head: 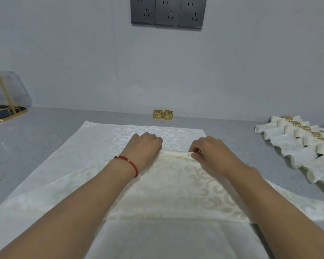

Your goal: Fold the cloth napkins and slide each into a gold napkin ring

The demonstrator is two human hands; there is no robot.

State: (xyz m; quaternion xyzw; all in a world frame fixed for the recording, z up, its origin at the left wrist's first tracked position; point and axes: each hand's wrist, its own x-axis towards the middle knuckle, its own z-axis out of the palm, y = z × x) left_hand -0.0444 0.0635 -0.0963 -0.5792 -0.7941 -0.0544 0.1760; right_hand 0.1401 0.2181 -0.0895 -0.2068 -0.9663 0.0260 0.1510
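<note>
— Forearms come in low from the near edge, see, both stretched over the damask napkin (168, 186) that lies spread on the grey counter (37, 139)

— And the hands?

— Left hand (145, 146), the one with the red cord bracelet (128, 162), has its fingers curled down over the left end of a small rolled edge (175, 153). Right hand (211, 150) pinches the right end between thumb and fingertips. Both are closed on cloth, not spread flat

— Which way does that roll lie?

— Crosswise, left to right, its long axis running from one hand to the other, with only a short stretch showing between them. It sits at the far end of the upper layer, and more flat cloth continues beyond it toward the wall

— So where would it go from there?

— My guess is the roll travels at right angles to its axis, toward or away from the person, both hands moving together. Neither is nearer, they share it evenly

— And the rings?

— Two gold napkin rings (163, 114) stand side by side against the wall, past the far edge of the cloth, roughly in line with the gap between the hands. Finished napkins (295, 144), already ringed, are lined up off to the right

— Much left?

— I'd judge this one barely started
</note>
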